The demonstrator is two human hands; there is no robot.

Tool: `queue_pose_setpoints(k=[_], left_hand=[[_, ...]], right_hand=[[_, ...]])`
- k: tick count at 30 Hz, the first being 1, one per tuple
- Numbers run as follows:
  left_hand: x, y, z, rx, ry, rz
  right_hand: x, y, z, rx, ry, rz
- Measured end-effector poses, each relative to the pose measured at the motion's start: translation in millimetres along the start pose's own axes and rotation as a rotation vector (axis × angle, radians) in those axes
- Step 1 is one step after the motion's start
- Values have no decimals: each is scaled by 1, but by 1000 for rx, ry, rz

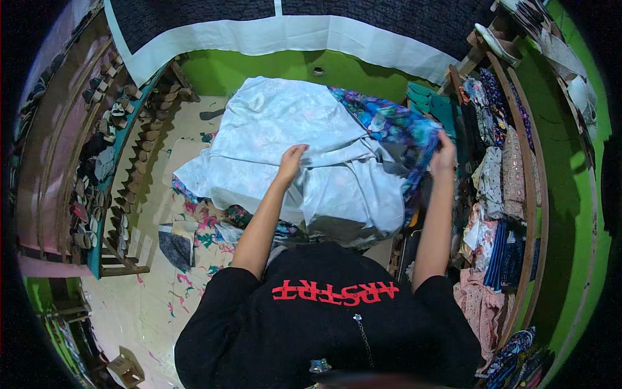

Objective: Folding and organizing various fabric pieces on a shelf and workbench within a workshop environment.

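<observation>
A large cloth [272,123] lies spread out in front of me, its pale bluish-white side up and wrinkled. Along its right part shows a dark blue, purple and teal floral side [382,113]. My left hand [293,163] is over the middle of the cloth, fingers pressed together at a raised fold. At the right edge, my right hand [444,159] is closed round the floral part, a little blurred. Under the near side, more patterned fabric [240,214] peeks out; the surface bearing the cloth is mostly hidden.
Slanted racks of shoes [116,136] stand on the left. On the right, wooden shelves [515,129] hold folded clothes [495,175]. Fabric scraps [184,279] and a grey cloth piece [176,249] lie on the tiled floor [116,311]. A dark, white-bordered cloth [291,32] hangs ahead.
</observation>
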State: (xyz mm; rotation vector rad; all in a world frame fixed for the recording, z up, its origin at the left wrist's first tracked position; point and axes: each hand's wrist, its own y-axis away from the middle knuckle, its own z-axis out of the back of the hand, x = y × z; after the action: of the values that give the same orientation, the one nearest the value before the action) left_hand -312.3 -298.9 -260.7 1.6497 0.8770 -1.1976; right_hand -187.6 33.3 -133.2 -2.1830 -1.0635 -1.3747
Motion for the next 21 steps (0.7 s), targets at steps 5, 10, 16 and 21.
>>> queue_pose_setpoints(k=[5, 10, 16, 21], left_hand=[[-27, 10, -49, 473, 702, 436], [-1, -3, -35, 602, 873, 194], [-50, 46, 0, 291, 632, 384], [-69, 80, 13, 322, 622, 344]], right_hand=[[-58, 115, -105, 775, 612, 179], [-107, 144, -117, 1292, 582, -276], [-152, 60, -32, 319, 761, -59], [-215, 54, -14, 364, 600, -463]])
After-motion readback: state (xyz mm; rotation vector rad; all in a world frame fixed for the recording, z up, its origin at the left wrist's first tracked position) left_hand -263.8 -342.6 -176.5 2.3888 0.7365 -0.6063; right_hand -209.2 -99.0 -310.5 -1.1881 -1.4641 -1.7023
